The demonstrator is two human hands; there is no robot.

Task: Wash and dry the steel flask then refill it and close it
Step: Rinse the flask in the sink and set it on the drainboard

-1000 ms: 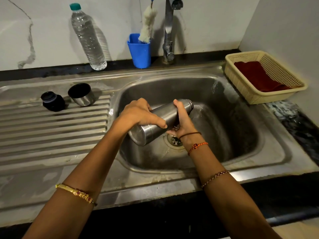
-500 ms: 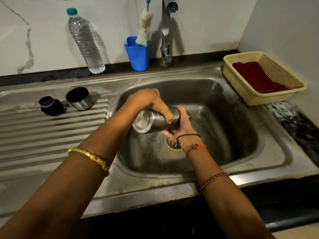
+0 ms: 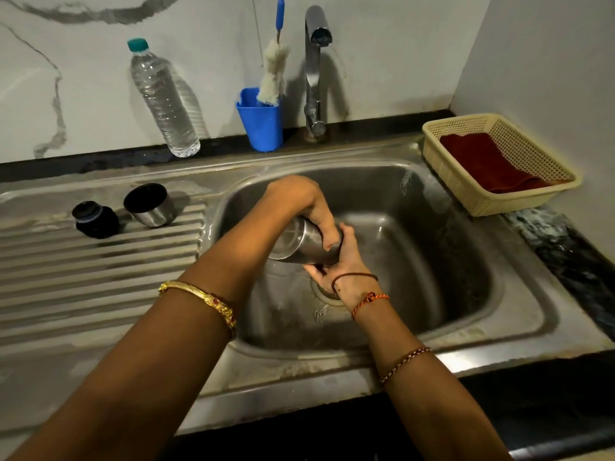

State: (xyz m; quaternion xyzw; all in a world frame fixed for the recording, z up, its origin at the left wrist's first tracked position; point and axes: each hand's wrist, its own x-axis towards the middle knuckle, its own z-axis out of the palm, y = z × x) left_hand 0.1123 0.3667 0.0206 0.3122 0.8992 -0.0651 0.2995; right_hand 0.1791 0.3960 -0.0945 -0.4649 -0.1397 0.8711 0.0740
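Steel flask (image 3: pixel 301 242), lying nearly level a second ago, is now tipped mouth-down over the drain in the sink (image 3: pixel 466 314), its base turned up toward the camera. Left hand (image 3: pixel 301 202) has its grip curled over the upper body; right hand (image 3: pixel 342 264) wraps the lower end near the mouth. Likely rinse water is being emptied, so washing seems nearly done. Drying comes next: the red cloth (image 3: pixel 486 163) waits in the basket (image 3: pixel 466 194), the tap (image 3: pixel 314 71) is dry, and both caps (image 3: pixel 148 204) sit on the drainboard.
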